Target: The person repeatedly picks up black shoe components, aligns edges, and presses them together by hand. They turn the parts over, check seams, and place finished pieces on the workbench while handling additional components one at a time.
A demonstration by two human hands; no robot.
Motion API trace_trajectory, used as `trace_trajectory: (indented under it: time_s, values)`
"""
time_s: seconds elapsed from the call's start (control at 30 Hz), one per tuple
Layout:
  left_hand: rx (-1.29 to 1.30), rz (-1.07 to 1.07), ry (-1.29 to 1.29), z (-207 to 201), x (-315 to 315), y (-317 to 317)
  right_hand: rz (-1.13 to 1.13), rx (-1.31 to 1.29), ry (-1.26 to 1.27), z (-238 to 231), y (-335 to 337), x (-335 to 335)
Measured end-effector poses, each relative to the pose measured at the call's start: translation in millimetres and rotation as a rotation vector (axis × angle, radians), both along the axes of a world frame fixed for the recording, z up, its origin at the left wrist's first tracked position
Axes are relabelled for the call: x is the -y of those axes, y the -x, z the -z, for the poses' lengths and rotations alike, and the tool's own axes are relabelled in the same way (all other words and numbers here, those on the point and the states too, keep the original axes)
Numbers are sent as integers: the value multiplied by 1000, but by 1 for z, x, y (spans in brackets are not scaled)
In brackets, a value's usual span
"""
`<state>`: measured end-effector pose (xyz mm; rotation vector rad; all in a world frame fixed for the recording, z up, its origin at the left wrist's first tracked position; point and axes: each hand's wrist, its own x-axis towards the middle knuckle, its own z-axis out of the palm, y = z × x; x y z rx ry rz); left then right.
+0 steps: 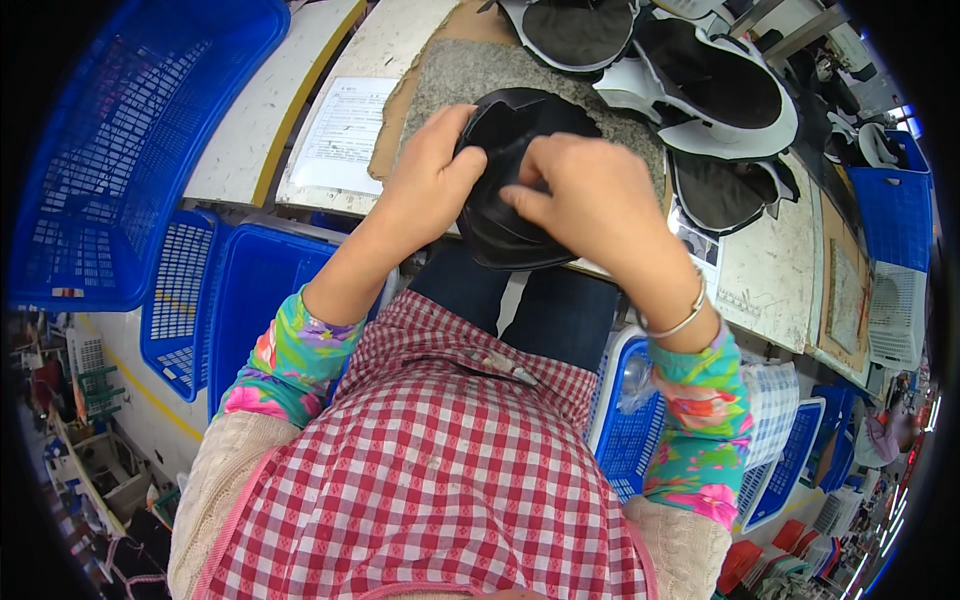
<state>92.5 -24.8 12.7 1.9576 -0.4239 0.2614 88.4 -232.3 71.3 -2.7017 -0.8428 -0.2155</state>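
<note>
While the black piece (510, 228) lies over the near part of the grey mat (455, 85), its lower end juts past the table (762, 295) edge toward the lap. White-edged pieces (715, 90) crowd the mat's far right; bare tabletop nearer right, bare mat strip far left, beside the printed sheet (345, 130). Left hand (428, 178): wrist angled up and inward, thumb and fingers pinching the piece's left rim. Right hand (592, 190): back up, fingers curled over the piece, thumb pointing left; can't tell if gripping.
</note>
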Motion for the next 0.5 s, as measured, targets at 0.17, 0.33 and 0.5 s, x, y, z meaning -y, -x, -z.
trace_trajectory:
  time_s: [0.17,0.33,0.5]
  values:
    - [-140,57,154,-6,8,6,-52,181,37,-1,-31,-10]
    - [-301,141,297,-11,-6,14,-175,134,1,7,-38,-13]
    - [-564,261,318,-11,-30,11,-236,-52,-87,14,-28,-5]
